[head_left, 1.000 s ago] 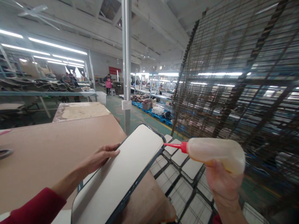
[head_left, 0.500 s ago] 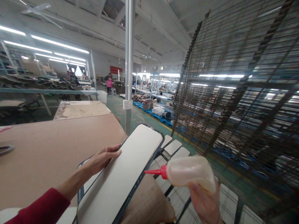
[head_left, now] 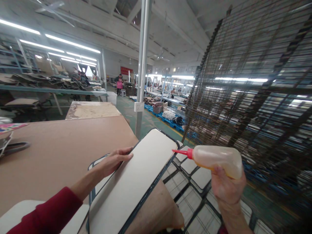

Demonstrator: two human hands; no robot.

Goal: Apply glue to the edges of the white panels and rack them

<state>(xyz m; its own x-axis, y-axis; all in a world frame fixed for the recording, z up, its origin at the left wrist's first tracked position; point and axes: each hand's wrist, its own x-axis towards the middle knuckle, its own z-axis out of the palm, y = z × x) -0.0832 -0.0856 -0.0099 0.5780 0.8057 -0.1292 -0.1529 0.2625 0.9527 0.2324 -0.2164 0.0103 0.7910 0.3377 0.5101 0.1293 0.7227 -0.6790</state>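
Observation:
My left hand (head_left: 118,159) grips the left edge of a long white panel (head_left: 143,165) with rounded corners and a dark rim. The panel is tilted over the table, and a second white panel with a dark border (head_left: 99,183) lies partly hidden beneath it. In my right hand (head_left: 227,187) is a translucent squeeze bottle (head_left: 216,156) holding some yellowish liquid. Its red nozzle (head_left: 180,151) points left, with the tip at the panel's upper right edge. Whether the tip touches the rim I cannot tell.
The brown-topped table (head_left: 73,146) spreads to the left, with a white piece (head_left: 21,211) at its near edge. Several white panels lie on a wire rack (head_left: 202,195) at right. Tall wire racks (head_left: 248,84) stand beyond, and a post (head_left: 142,65) rises behind the table.
My right hand has raised the bottle, and its nozzle has moved from partway along the panel's right edge up to near the top corner. The left hand keeps its grip; the view has shifted slightly.

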